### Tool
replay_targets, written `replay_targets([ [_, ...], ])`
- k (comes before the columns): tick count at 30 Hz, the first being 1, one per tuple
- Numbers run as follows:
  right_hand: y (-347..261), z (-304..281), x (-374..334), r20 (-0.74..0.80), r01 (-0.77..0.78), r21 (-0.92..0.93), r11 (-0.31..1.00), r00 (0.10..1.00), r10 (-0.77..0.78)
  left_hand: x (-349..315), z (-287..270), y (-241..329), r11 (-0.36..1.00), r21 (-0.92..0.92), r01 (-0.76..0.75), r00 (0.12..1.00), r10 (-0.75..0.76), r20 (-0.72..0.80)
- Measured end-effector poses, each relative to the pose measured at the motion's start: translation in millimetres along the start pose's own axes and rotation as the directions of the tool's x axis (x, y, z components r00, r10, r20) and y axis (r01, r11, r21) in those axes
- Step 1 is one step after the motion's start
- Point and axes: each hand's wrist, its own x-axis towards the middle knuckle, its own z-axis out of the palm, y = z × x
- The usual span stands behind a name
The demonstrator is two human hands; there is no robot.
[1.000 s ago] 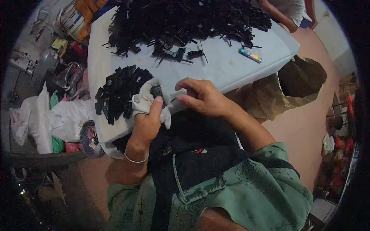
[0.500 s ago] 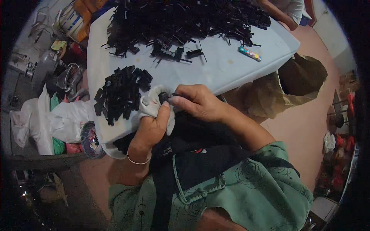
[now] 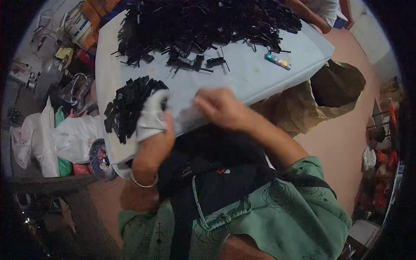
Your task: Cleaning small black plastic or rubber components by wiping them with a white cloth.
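My left hand (image 3: 157,138), partly covered by a white cloth or glove (image 3: 151,113), is at the right side of a small heap of black plastic parts (image 3: 125,108). Motion smears its fingers, and a dark bit shows by their tips; whether they hold it I cannot tell. My right hand (image 3: 220,107) hovers over the table's near edge, apart from the left, its fingers curled and closed. What sits in them, if anything, is hidden by blur.
A large pile of black parts (image 3: 203,26) covers the far side of the white-covered table (image 3: 242,80). A few loose parts (image 3: 186,60) and a colourful tube (image 3: 278,61) lie before it. An open brown paper sack (image 3: 299,104) stands right; another person's arm (image 3: 310,15) rests far right.
My hands have come apart. The left moved leftward to the small heap, away from the right; the dark piece no longer shows between them. The right stayed nearly in place.
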Motion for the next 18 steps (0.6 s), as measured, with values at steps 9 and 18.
replay_targets([
  [9,51.3,-48.8,10.8,-0.397,-0.282,-0.674,0.683,0.918,-0.012,11.6,-21.1,-9.3,0.92,0.392,-0.014,0.973,0.103,-0.205],
  [18,6.4,-57.5,-18.6,0.218,-0.287,0.222,0.932,0.946,0.239,9.0,7.2,29.8,0.917,-0.101,-0.385,0.877,0.398,0.269],
])
